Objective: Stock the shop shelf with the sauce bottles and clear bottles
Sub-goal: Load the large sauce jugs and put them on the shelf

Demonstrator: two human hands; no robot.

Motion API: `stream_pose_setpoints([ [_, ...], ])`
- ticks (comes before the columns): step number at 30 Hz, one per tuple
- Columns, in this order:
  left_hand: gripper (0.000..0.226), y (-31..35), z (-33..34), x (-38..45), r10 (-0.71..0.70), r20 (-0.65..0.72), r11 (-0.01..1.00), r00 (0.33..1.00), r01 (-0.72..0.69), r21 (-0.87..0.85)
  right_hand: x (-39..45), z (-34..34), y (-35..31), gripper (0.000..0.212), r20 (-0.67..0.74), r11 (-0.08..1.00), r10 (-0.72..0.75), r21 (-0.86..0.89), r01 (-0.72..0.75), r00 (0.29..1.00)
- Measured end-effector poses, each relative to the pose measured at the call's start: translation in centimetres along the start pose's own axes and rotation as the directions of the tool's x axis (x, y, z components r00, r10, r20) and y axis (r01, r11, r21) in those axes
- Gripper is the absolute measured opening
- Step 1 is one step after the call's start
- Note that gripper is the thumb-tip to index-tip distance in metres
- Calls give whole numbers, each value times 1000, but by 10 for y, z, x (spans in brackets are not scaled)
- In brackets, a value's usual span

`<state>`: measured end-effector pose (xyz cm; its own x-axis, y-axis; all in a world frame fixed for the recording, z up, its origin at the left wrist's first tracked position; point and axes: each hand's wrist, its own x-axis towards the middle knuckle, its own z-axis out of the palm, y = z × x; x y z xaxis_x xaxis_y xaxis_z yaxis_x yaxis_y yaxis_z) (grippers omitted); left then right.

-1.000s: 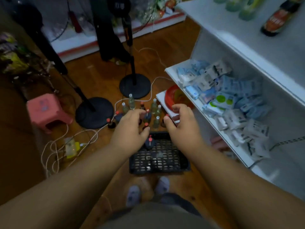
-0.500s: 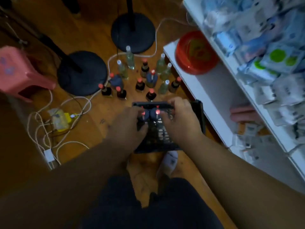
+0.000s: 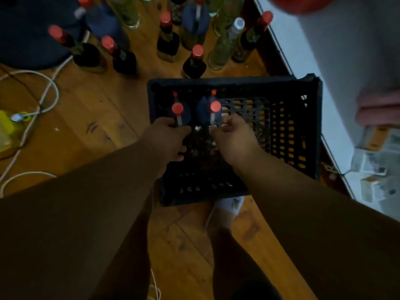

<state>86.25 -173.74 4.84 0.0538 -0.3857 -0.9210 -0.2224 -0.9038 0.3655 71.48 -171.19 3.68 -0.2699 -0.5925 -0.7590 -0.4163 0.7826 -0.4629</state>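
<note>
A black plastic crate [image 3: 238,80] sits on the wooden floor beside the white shop shelf [image 3: 303,61]. Two dark blue, red-capped sauce bottles stand upright in its left part. My left hand [image 3: 166,137] grips the lower body of the left bottle [image 3: 178,109]. My right hand [image 3: 232,137] grips the right bottle [image 3: 214,107] the same way. Beyond the crate stand several red-capped dark sauce bottles [image 3: 193,63] and clear bottles [image 3: 225,46]. The view is dim and a little blurred.
A black round stand base [image 3: 21,40] lies at far left, with white cables [image 3: 50,85] and a yellow object [image 3: 4,126] on the floor. A red bowl [image 3: 303,3] rests on the low shelf. Packets [image 3: 374,165] lie lower right. My socked foot [image 3: 229,204] is just behind the crate.
My view dropped much closer to the floor. Both hands moved from over the floor bottles into the crate, bringing the two dark blue bottles, which now stand upright on its floor.
</note>
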Motion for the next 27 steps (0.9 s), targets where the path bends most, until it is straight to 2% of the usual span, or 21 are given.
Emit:
stream_pose_setpoints([
  [1, 43, -5, 5, 16, -40, 0, 999, 999, 40, -31, 17, 8, 6, 36, 14, 999, 30, 39, -31, 999],
  [3, 40, -16, 10, 44, -86, 14, 992, 996, 87, -94, 45, 21, 14, 39, 50, 986, 91, 134, -97, 995],
  [7, 27, -27, 22, 77, -126, 84, 959, 988, 143, -244, 77, 37, 21, 12, 177, 923, 139, 334, -192, 974],
  [9, 18, -24, 29, 80, -140, 99, 937, 985, 164, -307, 83, 40, 22, 12, 224, 899, 144, 377, -222, 964],
  [13, 18, -14, 23, 67, -190, 64, 916, 980, 200, -349, 79, 28, 21, 20, 95, 948, 100, 292, -124, 990],
  [18, 24, 17, 1, -32, -205, 178, 899, 962, 257, -356, -5, -36, -6, 30, 23, 969, 96, 225, -99, 995],
  [21, 21, 37, -9, -131, -131, 73, 963, 989, 145, -225, -89, -88, -31, 44, 19, 960, 77, 270, -80, 997],
  [23, 21, 55, -16, -206, 25, -37, 999, 999, -24, 35, -145, -128, -57, 47, -4, 964, 26, 266, -24, 1000],
  [25, 23, 75, -23, -281, 239, -100, 943, 966, -206, 262, -201, -169, -87, 44, 2, 969, -52, 243, 50, 999],
  [27, 31, 98, -29, -351, 392, -125, 882, 911, -333, 334, -255, -209, -116, 38, -3, 958, -148, 246, 144, 989],
])
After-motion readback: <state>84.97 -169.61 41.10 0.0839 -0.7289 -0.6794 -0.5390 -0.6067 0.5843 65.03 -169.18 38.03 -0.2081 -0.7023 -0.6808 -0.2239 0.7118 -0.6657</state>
